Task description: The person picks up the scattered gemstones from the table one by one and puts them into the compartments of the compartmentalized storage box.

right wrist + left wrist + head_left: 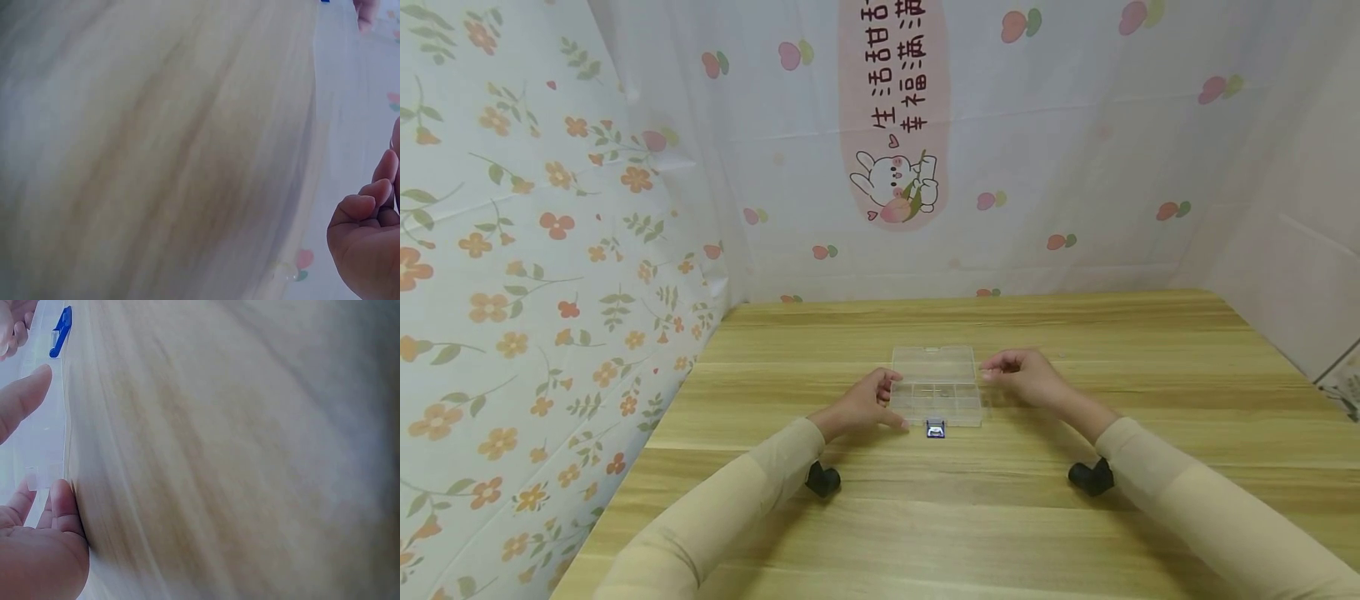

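Your left hand [876, 402] held the left end of the clear plastic box [897, 405], its thumb by the near corner and its fingers against the side. Your right hand [1026, 379] was at the far right, beside the raised edge of the lid [932, 364], its fingers bent inward; whether they pinched anything you could not tell. The box lay near the middle of the table, its lid tipped back on the far side, its tray split into small compartments, and its blue clasp [936, 429] facing you. Something small lay in the tray, too faint to name.

Pale yellow sleeves [737, 475] covered your forearms, with a black device [823, 481] under the left wrist and another at the right.

Beneath everything stretched the table [925, 517], yellow-brown with streaked wood grain running mostly crosswise. Behind its far edge hung a white cloth [1060, 175] scattered with pink and coral fruit prints; a pink panel [859, 67] on it bore dark Chinese characters above a rabbit drawing. To your left, a second cloth [527, 275] showed orange flowers and green leaves; to your right stood a pale, plainer surface [1285, 208].
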`<state>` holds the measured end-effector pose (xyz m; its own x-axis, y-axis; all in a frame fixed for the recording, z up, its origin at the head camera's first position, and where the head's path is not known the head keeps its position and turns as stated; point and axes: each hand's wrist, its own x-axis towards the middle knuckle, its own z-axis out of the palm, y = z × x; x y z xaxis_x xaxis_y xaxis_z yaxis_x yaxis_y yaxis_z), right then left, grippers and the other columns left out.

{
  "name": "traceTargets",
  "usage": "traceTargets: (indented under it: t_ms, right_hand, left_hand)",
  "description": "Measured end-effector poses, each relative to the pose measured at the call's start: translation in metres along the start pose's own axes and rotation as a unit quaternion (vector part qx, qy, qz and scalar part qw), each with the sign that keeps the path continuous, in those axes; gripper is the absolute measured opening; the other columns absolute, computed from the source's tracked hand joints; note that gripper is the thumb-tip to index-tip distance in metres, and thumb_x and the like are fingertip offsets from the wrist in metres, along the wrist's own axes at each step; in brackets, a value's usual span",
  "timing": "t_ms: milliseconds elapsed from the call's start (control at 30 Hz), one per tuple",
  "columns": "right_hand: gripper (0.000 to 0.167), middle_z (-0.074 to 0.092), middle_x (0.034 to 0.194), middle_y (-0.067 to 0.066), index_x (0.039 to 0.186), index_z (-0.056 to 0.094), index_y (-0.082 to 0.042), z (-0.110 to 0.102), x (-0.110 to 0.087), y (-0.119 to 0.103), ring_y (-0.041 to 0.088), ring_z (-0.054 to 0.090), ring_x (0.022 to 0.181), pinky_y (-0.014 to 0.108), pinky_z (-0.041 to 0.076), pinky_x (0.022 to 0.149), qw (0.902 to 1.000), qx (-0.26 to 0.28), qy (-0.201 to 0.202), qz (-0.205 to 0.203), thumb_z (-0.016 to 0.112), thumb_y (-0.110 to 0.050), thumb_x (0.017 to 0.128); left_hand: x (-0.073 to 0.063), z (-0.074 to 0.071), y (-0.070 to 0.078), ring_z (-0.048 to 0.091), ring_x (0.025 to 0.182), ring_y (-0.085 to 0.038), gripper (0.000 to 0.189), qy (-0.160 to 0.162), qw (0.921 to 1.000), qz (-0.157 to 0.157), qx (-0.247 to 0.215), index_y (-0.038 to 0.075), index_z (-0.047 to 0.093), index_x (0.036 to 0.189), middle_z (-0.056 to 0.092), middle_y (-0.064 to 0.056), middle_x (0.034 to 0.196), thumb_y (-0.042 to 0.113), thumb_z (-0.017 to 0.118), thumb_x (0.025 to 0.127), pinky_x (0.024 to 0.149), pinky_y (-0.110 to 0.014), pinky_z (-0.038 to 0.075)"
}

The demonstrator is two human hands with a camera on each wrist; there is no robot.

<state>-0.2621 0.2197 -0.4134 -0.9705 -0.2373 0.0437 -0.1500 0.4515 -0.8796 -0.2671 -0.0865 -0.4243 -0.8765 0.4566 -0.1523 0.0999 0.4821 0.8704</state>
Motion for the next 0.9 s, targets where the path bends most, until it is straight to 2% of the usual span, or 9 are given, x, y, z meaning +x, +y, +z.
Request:
traceTargets:
  t_ms: [333, 667, 900]
  right_hand:
    - [0.023, 0.058, 0.086, 0.008, 0.106, 0.066, 0.006, 0.012, 0.001, -0.001, 0.017, 0.048, 0.074, 0.024, 0.041, 0.059, 0.9995, 0.019, -0.025, -0.001, 0.068, -0.012, 0.092]
    - [0.016, 0.058, 0.083, 0.006, 0.1, 0.069, 0.002, 0.018, 0.005, -0.002, 0.018, 0.048, 0.073, 0.025, 0.042, 0.057, 0.9996, 0.003, -0.028, 0.008, 0.07, -0.011, 0.09]
    - [0.015, 0.057, 0.081, 0.005, 0.101, 0.068, 0.003, 0.021, 0.005, -0.005, 0.017, 0.046, 0.067, 0.024, 0.04, 0.053, 0.9992, -0.001, -0.036, 0.015, 0.07, -0.008, 0.09]
  left_hand:
    - [0.0, 0.0, -0.001, 0.045, 0.098, -0.021, 0.075, 0.001, 1.0, 0.0, 0.0, 0.005, 0.048, 0.133, 0.047, -0.009, 0.111, 0.006, 0.087, 0.07, 0.085, -0.034, 0.04]
    - [0.0, 0.0, -0.002, 0.043, 0.098, -0.021, 0.074, 0.001, 1.0, 0.0, 0.004, 0.006, 0.048, 0.133, 0.046, -0.009, 0.111, 0.007, 0.087, 0.07, 0.085, -0.034, 0.039]
    - [0.0, 0.001, 0.0, 0.043, 0.098, -0.022, 0.075, 0.001, 1.0, 0.0, 0.003, 0.005, 0.048, 0.133, 0.046, -0.009, 0.112, 0.007, 0.087, 0.07, 0.085, -0.034, 0.039]
